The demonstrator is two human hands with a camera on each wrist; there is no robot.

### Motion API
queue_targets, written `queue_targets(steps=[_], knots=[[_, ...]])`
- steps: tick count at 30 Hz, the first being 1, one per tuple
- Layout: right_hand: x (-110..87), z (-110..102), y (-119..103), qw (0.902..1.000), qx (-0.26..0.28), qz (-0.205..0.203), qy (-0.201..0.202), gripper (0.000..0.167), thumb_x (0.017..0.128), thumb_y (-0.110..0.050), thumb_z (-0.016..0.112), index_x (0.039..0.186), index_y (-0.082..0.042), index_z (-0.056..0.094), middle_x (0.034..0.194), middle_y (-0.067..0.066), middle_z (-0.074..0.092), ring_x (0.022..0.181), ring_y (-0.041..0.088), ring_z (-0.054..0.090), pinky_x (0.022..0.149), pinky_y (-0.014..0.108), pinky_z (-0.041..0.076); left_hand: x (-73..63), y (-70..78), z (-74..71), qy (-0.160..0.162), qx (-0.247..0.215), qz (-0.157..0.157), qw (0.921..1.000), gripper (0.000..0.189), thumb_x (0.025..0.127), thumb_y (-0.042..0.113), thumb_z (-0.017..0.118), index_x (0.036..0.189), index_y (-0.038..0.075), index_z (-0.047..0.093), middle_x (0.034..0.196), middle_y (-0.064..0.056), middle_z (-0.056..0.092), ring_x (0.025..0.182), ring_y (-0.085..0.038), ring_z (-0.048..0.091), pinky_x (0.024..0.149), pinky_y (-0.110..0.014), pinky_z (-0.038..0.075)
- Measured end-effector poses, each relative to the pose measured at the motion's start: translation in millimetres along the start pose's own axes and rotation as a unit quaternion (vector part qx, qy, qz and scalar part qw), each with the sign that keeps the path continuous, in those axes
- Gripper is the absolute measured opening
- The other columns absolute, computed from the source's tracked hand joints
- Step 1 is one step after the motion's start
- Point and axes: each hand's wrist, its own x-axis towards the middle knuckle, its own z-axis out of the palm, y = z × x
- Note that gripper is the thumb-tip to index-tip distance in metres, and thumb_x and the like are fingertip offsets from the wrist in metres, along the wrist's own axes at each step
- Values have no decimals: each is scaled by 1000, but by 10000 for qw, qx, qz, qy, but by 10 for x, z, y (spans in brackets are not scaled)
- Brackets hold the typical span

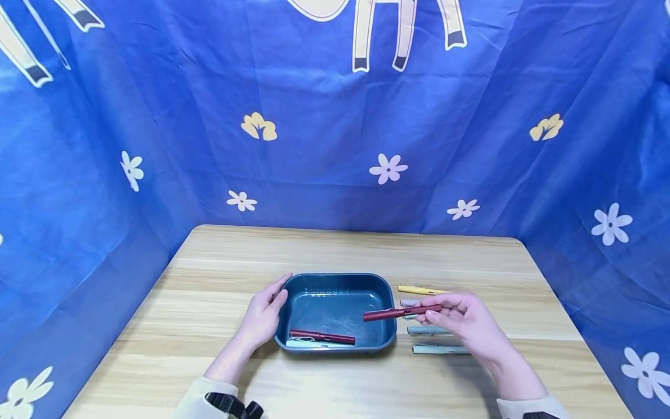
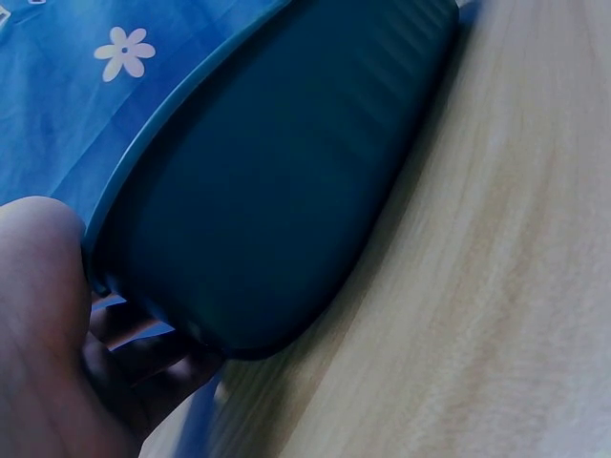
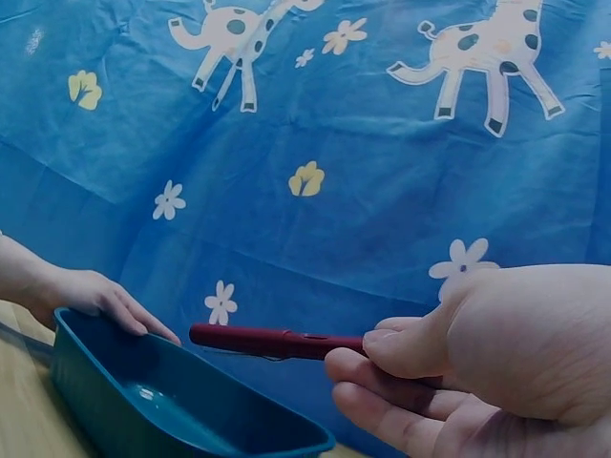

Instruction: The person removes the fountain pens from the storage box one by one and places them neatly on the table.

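Note:
A dark red pen with a clip is pinched between thumb and fingers of my right hand. Its capped end reaches over the right rim of a dark teal plastic box. At the box's left end, my left hand grips the wall, thumb at the rim and fingers along the outside. Inside, along the near wall, another dark red pen lies beside a pale mint pen. In the right wrist view the held pen hangs above the box.
Right of the box, several pens lie on the wooden table: a yellow pen farthest back, a light blue pen, and a pale green pen nearest. My right hand partly hides others. A blue patterned curtain surrounds the table.

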Motion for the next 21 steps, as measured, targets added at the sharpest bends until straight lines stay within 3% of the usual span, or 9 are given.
queue_targets(steps=[7,15,21], knots=[[-174,-124,17,9999,-27,29,159,24,100,13,61,123,19,66,109,21,77,98,22,78,90,36,63,5,-20,3,3,1,9,10000,44,114,10,45,156,2,51,160,-19,47,149,-37,40,125,-55,29],[-331,-258,59,9995,293,-68,54,27,100,18,56,126,20,64,113,22,76,102,28,77,91,44,62,3,-29,4,10,25,-3,10000,44,114,10,45,156,2,51,159,-19,48,149,-37,40,125,-55,30],[-455,-340,122,9995,320,21,-1,27,101,18,53,126,20,63,115,23,76,103,26,77,94,42,61,6,-28,2,-4,2,-42,10000,44,114,11,45,157,3,50,159,-20,48,149,-38,40,125,-55,29]])
